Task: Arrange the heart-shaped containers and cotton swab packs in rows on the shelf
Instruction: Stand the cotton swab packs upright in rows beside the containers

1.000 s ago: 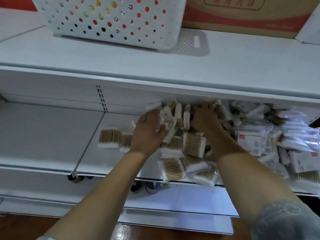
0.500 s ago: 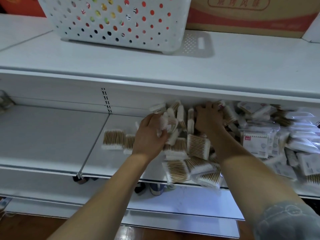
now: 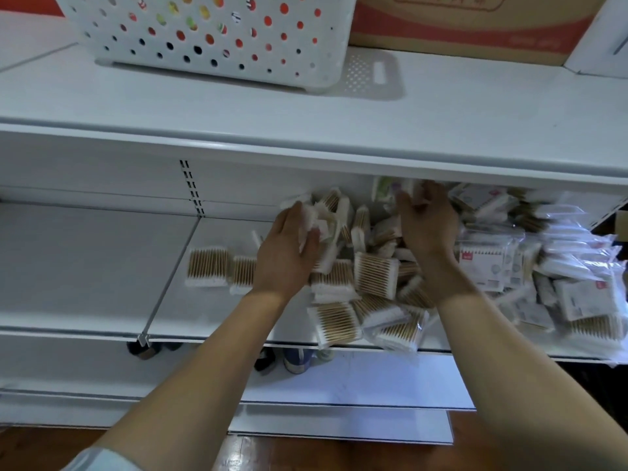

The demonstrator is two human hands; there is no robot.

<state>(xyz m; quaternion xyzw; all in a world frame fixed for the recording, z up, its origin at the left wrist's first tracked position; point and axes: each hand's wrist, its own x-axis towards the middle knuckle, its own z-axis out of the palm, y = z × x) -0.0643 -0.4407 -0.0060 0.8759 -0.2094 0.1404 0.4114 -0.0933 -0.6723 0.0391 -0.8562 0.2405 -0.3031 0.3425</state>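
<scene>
Packs of cotton swabs (image 3: pixel 375 278) lie heaped at centre frame on the shelf (image 3: pixel 102 266), some overhanging its front edge, so with your left hand (image 3: pixel 289 249) grasping a white pack and your right hand (image 3: pixel 426 220) loosely curled, any careless rummaging could tip them off.

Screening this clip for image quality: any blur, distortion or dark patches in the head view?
Head view: the left hand and right hand are motion-blurred, as are the cotton swab packs by the fingers; wide-angle distortion bows the upper shelf edge; the area under the lower shelf is dark.
</scene>
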